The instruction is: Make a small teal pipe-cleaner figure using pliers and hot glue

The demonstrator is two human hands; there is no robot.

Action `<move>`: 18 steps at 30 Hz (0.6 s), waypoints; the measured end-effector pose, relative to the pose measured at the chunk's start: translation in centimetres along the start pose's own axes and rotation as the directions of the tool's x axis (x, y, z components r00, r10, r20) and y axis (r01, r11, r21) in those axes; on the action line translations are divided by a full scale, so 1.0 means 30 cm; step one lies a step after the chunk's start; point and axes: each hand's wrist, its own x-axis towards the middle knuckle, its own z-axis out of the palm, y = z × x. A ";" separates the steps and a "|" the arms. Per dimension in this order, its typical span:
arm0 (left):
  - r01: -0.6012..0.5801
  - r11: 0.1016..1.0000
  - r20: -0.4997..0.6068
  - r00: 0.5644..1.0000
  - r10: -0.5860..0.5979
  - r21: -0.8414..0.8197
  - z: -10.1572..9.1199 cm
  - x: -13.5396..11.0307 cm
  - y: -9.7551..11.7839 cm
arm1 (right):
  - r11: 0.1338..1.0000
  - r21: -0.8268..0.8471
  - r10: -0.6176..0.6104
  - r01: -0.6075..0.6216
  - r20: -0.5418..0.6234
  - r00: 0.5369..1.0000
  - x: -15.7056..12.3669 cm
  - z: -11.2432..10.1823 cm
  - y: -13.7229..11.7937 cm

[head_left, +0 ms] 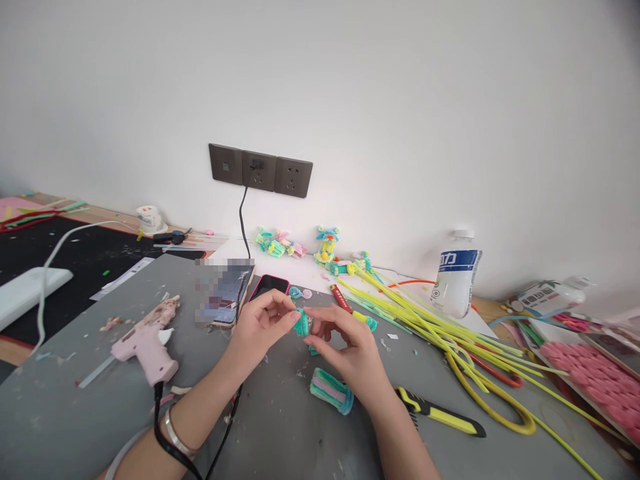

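Observation:
A small teal coil of pipe cleaner (pixel 301 323) is pinched between the thumb and fingertips of my left hand (pixel 263 327). At its right side, my right hand (pixel 347 337) has its thumb and fingers curled close to the piece; its index fingertip appears to touch the coil, and I cannot tell how firmly it grips. A striped teal and lilac pipe-cleaner cylinder (pixel 331 391) lies on the grey mat just below my right hand. Another bit of teal fuzz (pixel 313 349) shows partly under the right fingers.
A pink glue gun (pixel 150 350) lies at left, its cord crossing my left forearm. Phones (pixel 270 287) stand behind my hands. Yellow pipe cleaners (pixel 430 320), a utility knife (pixel 443 415) and a bottle (pixel 456 277) are at right. Finished pipe-cleaner figures (pixel 327 245) sit by the wall.

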 end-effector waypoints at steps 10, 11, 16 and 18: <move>-0.034 0.999 -0.013 0.999 0.034 0.015 0.002 -0.002 0.009 | 0.998 -0.054 -0.035 0.035 -0.004 0.999 0.000 -0.002 0.000; -0.030 0.999 -0.013 0.999 0.030 0.013 0.002 -0.001 0.007 | 0.998 -0.059 -0.036 0.036 -0.006 0.999 0.000 -0.002 -0.001; -0.013 1.000 -0.002 1.000 0.013 -0.002 0.001 -0.001 0.005 | 0.997 -0.070 -0.037 0.036 -0.017 0.999 0.002 0.000 -0.006; -0.016 1.000 0.000 1.000 0.016 -0.002 0.002 -0.002 0.008 | 0.997 -0.074 -0.032 0.031 -0.017 0.999 0.002 0.000 -0.008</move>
